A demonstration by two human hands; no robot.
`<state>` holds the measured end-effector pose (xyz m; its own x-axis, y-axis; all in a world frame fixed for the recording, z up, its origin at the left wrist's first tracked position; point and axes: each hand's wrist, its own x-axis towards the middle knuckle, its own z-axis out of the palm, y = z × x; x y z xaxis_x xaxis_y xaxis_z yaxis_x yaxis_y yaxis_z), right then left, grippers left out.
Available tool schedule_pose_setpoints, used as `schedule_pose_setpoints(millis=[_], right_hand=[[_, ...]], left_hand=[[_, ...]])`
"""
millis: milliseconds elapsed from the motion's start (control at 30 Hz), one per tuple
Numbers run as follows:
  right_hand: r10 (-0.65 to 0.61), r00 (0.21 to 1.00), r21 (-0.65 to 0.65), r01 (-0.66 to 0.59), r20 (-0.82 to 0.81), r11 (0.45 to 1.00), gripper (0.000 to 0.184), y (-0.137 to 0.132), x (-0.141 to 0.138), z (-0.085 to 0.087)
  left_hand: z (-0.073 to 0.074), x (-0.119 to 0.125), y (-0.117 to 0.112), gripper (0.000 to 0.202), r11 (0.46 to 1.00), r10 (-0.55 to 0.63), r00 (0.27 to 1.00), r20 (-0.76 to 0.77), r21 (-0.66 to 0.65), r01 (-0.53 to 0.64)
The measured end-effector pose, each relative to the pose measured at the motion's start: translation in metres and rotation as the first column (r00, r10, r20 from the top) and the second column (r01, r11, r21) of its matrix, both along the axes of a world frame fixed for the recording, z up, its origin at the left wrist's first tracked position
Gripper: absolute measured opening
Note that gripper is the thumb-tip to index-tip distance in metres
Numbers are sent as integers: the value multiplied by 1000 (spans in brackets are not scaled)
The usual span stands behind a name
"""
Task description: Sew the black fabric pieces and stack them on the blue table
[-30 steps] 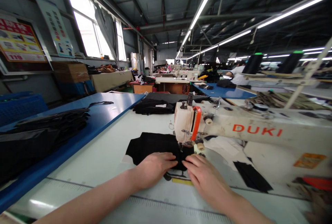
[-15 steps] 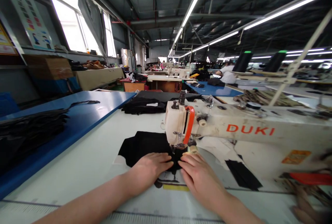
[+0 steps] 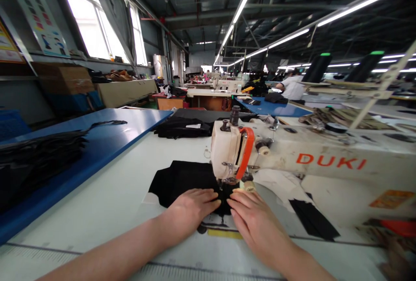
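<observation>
Fingers outstretched, clasping nothing, the left hand (image 3: 186,212) and right hand (image 3: 255,216) rest on the cloth (image 3: 190,177); it runs crosswise on the desk (image 3: 94,205), mostly beyond the nearer left, right end under the machine (image 3: 227,155).

Around 1 pale desk (image 3: 107,211) are counted 1 blk cloth pc. (image 3: 186,179), 1 set of L fingers (image 3: 208,197), 1 set of R fingers (image 3: 238,205), 1 DUKI mach. (image 3: 279,151) w/ 1 orange lever (image 3: 248,148), 2 blk thread cones (image 3: 316,70), 1 yellow strip (image 3: 224,233) & 1 wht label (image 3: 193,126).
</observation>
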<state>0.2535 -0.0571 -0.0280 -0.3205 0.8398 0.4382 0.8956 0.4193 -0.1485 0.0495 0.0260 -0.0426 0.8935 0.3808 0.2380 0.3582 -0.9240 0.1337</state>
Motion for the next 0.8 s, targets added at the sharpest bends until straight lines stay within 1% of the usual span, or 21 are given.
schedule_pose_setpoints(millis=[133,233,367,500,633,800], right_hand=[[4,1000,14,-4,9,1000,25,0,0,-1],[13,1000,5,-13,3,1000,25,-1,0,-2],[37,999,-38,-37,-18,999,28,-2,-2,-1],[47,999,-86,-49,-23,995,27,-2,-2,-2],[48,999,-95,-49,-14,994,24,-2,-3,-4],[44,999,-98,-43,7,994,25,-2,-4,-4]], left_hand=[[-2,-1,1,33,1000,-17,1000,26,10,17],[-1,-1,1,33,1000,-11,1000,20,20,10],[2,0,-1,33,999,-1,1000,13,38,0],[1,0,-1,33,999,-6,1000,19,44,5],[0,-1,-1,34,999,-13,999,30,44,12],[3,0,-3,33,1000,-16,997,81,25,14]])
